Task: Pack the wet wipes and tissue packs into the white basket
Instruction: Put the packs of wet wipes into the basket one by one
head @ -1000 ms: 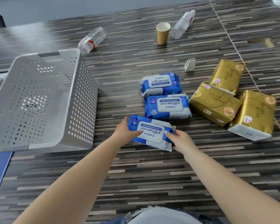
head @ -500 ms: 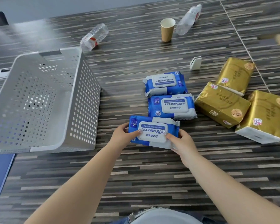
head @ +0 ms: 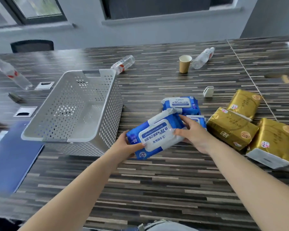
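A blue wet wipes pack (head: 154,134) with a white lid is lifted off the table and tilted, held at both ends by my left hand (head: 126,145) and my right hand (head: 193,132). It hangs just right of the white perforated basket (head: 112,104), which holds nothing I can see. Two more blue wipes packs lie behind: one in full view (head: 181,104), one (head: 198,121) mostly hidden by my right hand. To the right lie three gold tissue packs (head: 231,129), (head: 244,102), (head: 272,140).
A paper cup (head: 184,64) stands at the back, with plastic bottles (head: 203,57), (head: 123,64), (head: 12,73) lying around. A small white clip (head: 208,91) sits behind the wipes. A blue folder (head: 10,157) lies left of the basket. Metal cable ports (head: 44,85) are set in the striped table.
Both hands have lifted the nearest wipes pack off the table and tilted it, carrying it a little left toward the basket. The camera has tilted upward.
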A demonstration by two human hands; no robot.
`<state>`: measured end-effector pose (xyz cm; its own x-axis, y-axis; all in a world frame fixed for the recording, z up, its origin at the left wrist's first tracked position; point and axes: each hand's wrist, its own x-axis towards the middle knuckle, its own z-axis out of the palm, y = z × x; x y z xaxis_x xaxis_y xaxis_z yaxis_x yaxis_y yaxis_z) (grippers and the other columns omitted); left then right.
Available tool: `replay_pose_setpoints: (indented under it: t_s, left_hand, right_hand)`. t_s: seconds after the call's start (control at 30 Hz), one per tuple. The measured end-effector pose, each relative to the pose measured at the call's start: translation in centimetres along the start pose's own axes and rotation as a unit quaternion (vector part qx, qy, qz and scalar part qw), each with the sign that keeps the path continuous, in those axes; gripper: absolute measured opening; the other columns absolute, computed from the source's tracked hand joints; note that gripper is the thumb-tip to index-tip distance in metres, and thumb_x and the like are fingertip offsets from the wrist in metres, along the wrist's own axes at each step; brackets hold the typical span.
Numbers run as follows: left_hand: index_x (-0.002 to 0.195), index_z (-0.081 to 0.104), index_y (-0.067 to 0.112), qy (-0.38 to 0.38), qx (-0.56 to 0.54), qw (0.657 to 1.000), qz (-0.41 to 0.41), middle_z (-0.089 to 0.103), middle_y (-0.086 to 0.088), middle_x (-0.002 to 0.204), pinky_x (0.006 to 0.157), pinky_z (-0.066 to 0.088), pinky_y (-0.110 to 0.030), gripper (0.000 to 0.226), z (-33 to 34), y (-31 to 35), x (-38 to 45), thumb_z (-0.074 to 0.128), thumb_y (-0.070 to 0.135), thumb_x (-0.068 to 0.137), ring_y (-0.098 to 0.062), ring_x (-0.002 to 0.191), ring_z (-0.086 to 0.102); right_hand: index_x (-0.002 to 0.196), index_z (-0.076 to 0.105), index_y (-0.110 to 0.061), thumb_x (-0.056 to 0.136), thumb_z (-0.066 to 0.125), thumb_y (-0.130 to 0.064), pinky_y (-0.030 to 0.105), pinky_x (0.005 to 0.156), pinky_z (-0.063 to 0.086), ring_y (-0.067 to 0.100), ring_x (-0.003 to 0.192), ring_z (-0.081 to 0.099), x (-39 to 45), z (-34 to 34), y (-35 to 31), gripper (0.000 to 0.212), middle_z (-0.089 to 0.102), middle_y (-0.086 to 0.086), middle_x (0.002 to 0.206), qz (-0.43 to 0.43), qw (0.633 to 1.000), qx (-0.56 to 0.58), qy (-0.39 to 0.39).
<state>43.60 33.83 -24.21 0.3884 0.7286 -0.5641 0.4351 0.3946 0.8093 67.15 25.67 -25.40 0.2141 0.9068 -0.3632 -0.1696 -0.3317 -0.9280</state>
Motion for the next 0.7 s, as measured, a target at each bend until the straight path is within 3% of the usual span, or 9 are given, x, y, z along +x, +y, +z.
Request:
replay_pose_setpoints:
  t_s: [0.07, 0.1, 0.2, 0.27, 0.4, 0.53, 0.6, 0.7]
  left_hand:
    - [0.153, 0.01, 0.021, -0.002, 0.061, 0.997, 0.054, 0.05, 0.005, 0.133, 0.091, 0.052, -0.03, 0.105, -0.4, 1.3, -0.9, 0.08, 0.015, 0.075, -0.011, 0.104, 0.062]
    - [0.153, 0.012, 0.023, -0.012, 0.093, 0.992, 0.085, 0.048, 0.009, 0.13, 0.091, 0.051, -0.028, 0.105, -0.7, 2.1, -1.7, 0.08, 0.013, 0.074, -0.008, 0.104, 0.061]
    - [0.135, 0.047, 0.029, -0.086, 0.224, 0.961, 0.135, 0.064, 0.011, 0.118, 0.095, 0.053, -0.032, 0.069, -1.3, 4.0, -3.1, 0.078, 0.015, 0.075, -0.008, 0.102, 0.065]
    - [0.116, 0.056, 0.031, -0.107, 0.252, 0.953, 0.13, 0.07, 0.009, 0.105, 0.09, 0.056, -0.036, 0.046, -1.2, 4.7, -3.9, 0.076, 0.018, 0.077, -0.01, 0.095, 0.069]
    - [0.109, 0.057, 0.02, -0.126, 0.069, 0.984, 0.101, 0.076, -0.001, 0.095, 0.076, 0.059, -0.037, 0.035, -0.8, 4.8, -4.7, 0.074, 0.012, 0.08, -0.021, 0.089, 0.073]
    - [0.113, 0.06, 0.011, -0.032, -0.093, 0.99, 0.096, 0.076, -0.01, 0.099, 0.069, 0.06, -0.037, 0.032, -0.6, 3.1, -4.6, 0.07, 0.017, 0.084, -0.024, 0.087, 0.073]
    - [0.112, 0.062, 0.012, 0.013, -0.219, 0.971, 0.094, 0.074, -0.011, 0.102, 0.075, 0.059, -0.04, 0.029, -0.2, 2.1, -4.1, 0.068, 0.02, 0.085, -0.026, 0.088, 0.072]
    - [0.108, 0.064, 0.018, 0.051, -0.392, 0.914, 0.093, 0.074, -0.006, 0.101, 0.081, 0.056, -0.04, 0.02, 0.9, 1.6, -3.5, 0.064, 0.02, 0.088, -0.023, 0.09, 0.069]
  right_hand:
    - [0.11, 0.056, -0.037, 0.079, 0.071, -0.007, 0.049, 0.097, 0.049, 0.022, 0.119, 0.056, -0.2, -0.1, -1.9, 0.045, 0.059, -0.001, 0.128, -0.011, 0.999, 0.002, -0.037]
    - [0.108, 0.057, -0.035, 0.08, 0.069, -0.005, 0.046, 0.094, 0.052, 0.021, 0.115, 0.059, -0.5, 0.0, -2.9, 0.043, 0.062, -0.001, 0.124, -0.017, 0.998, -0.004, -0.056]
    - [0.109, 0.059, -0.031, 0.081, 0.068, -0.004, 0.037, 0.086, 0.056, 0.017, 0.107, 0.064, -1.2, 0.6, -5.3, 0.04, 0.067, -0.001, 0.115, -0.027, 0.99, -0.056, -0.124]
    - [0.108, 0.059, -0.035, 0.081, 0.07, -0.009, 0.032, 0.083, 0.057, 0.012, 0.103, 0.065, -1.6, 1.6, -6.6, 0.04, 0.068, -0.006, 0.111, -0.026, 0.981, -0.114, -0.153]
    - [0.116, 0.057, -0.034, 0.083, 0.069, -0.014, 0.032, 0.08, 0.058, 0.015, 0.103, 0.065, -1.8, 4.1, -7.4, 0.041, 0.065, -0.005, 0.114, -0.041, 0.98, -0.13, -0.145]
    - [0.134, 0.051, -0.023, 0.09, 0.062, -0.017, 0.036, 0.084, 0.057, 0.02, 0.109, 0.064, -1.2, 4.3, -5.8, 0.046, 0.065, 0.006, 0.118, -0.062, 0.995, 0.07, 0.033]
    - [0.13, 0.054, -0.024, 0.091, 0.06, -0.021, 0.036, 0.087, 0.053, 0.018, 0.11, 0.062, -1.6, 4.7, -3.9, 0.04, 0.064, 0.003, 0.119, -0.035, 0.993, 0.091, 0.067]
    - [0.113, 0.063, -0.02, 0.092, 0.059, -0.022, 0.04, 0.086, 0.053, 0.022, 0.105, 0.063, -3.1, 6.6, -0.9, 0.021, 0.068, 0.006, 0.113, 0.012, 0.984, 0.16, 0.077]
